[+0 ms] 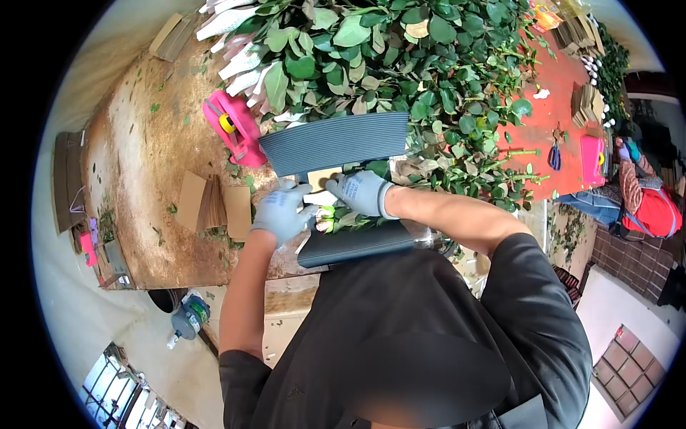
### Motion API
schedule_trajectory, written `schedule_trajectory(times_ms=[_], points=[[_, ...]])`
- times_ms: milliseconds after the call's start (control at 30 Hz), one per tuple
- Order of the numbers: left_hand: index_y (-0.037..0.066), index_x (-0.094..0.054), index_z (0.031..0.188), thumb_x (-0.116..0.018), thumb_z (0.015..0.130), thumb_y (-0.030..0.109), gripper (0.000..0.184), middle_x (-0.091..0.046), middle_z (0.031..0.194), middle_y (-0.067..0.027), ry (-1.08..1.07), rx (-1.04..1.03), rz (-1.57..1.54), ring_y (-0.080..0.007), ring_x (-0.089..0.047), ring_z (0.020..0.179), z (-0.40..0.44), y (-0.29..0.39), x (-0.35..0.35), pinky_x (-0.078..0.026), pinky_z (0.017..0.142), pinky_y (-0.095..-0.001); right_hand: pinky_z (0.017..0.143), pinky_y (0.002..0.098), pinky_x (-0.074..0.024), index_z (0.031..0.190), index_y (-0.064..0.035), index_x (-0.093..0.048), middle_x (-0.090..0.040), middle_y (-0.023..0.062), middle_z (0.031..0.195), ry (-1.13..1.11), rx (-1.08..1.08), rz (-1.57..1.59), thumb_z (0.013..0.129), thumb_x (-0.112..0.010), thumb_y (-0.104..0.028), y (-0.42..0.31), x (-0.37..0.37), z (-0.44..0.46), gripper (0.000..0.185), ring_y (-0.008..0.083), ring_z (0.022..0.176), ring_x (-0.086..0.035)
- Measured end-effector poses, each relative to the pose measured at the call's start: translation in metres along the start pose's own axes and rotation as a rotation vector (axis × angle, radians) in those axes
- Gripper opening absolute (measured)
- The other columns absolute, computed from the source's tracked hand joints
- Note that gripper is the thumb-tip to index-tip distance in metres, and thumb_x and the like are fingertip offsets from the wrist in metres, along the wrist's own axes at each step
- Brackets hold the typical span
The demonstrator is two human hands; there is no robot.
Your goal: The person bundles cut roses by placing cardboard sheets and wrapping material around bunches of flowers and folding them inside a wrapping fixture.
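Note:
My left hand [281, 213], in a grey glove, has its fingers bent at the left side of a small piece of cardboard [324, 179]. My right hand [361, 194], gloved alike, curls its fingers at the cardboard's right side; some fingertips are hidden. Just below, pale rose heads with green outer petals [325, 219] lie beside the left fingertips, with leaves to their right. A dark ribbed panel [336, 143] rises behind the hands, and a second ribbed panel [355, 244] slopes in front of them, near my body.
A large heap of leafy stems [400, 64] fills the far side. On the left are a pink tape dispenser [236, 129] and stacked cardboard sheets [207, 202]. Scissors [555, 151] lie on the red surface [532, 114]. Another person [647, 204] is at far right.

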State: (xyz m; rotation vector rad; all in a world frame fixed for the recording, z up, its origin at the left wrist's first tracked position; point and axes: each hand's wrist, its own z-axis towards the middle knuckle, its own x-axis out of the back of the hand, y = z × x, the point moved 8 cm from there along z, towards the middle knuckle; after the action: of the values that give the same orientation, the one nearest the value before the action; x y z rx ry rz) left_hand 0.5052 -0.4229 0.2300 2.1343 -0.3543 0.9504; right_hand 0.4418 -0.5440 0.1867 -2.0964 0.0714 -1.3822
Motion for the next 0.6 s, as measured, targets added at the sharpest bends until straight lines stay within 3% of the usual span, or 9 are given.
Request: schedule_trajectory(times_ms=[167, 267, 500, 567, 600], points=[[0.01, -0.068, 0.096, -0.065, 0.091, 0.028, 0.02, -0.067, 0.1, -0.0098, 0.0, -0.142, 0.434, -0.0298, -0.065, 0.1, 0.017, -0.012, -0.034, -0.05, 0.087, -0.0451, 0.071, 0.0478, -0.0572, 0.136, -0.0002, -0.049, -0.066, 0.0241, 0.115, 0.007, 0.007, 0.002, 0.09, -0.056, -0.003, 0.003, -0.004, 0.005, 0.047, 0.0394, 0.091, -0.071], [0.011, -0.069, 0.095, -0.065, 0.091, 0.028, 0.018, -0.068, 0.095, -0.0082, 0.038, -0.163, 0.487, -0.0294, -0.067, 0.097, 0.01, -0.01, -0.024, -0.054, 0.08, -0.0444, 0.07, 0.0472, -0.0574, 0.137, -0.0006, -0.048, -0.067, 0.0235, 0.114, -0.007, -0.004, 0.006, 0.09, -0.056, -0.003, 0.003, 0.0, 0.007, 0.048, 0.0385, 0.091, -0.071], [0.01, -0.07, 0.092, -0.065, 0.092, 0.029, 0.02, -0.07, 0.092, -0.0095, 0.125, -0.101, 0.471, -0.0307, -0.068, 0.088, 0.003, -0.033, -0.021, -0.053, 0.08, -0.0457, 0.074, 0.0455, -0.0581, 0.141, -0.004, -0.045, -0.064, 0.0226, 0.121, -0.079, -0.033, -0.017, 0.092, -0.052, -0.003, -0.002, -0.001, 0.006, 0.049, 0.0372, 0.094, -0.071], [0.009, -0.07, 0.091, -0.065, 0.091, 0.031, 0.023, -0.072, 0.094, -0.0104, 0.186, 0.128, 0.447, -0.0325, -0.069, 0.086, -0.001, -0.091, -0.027, -0.052, 0.082, -0.0464, 0.074, 0.0455, -0.0582, 0.143, -0.0044, -0.044, -0.063, 0.023, 0.123, -0.045, -0.029, -0.031, 0.092, -0.051, -0.002, -0.001, -0.003, 0.005, 0.051, 0.037, 0.095, -0.071], [0.009, -0.07, 0.091, -0.065, 0.091, 0.031, 0.023, -0.072, 0.094, -0.0104, 0.19, 0.132, 0.446, -0.0325, -0.069, 0.086, -0.006, -0.085, -0.008, -0.052, 0.082, -0.0464, 0.074, 0.0455, -0.0582, 0.143, -0.0044, -0.044, -0.063, 0.023, 0.123, -0.046, -0.025, -0.035, 0.092, -0.051, -0.002, -0.002, -0.003, 0.005, 0.051, 0.037, 0.095, -0.071]])
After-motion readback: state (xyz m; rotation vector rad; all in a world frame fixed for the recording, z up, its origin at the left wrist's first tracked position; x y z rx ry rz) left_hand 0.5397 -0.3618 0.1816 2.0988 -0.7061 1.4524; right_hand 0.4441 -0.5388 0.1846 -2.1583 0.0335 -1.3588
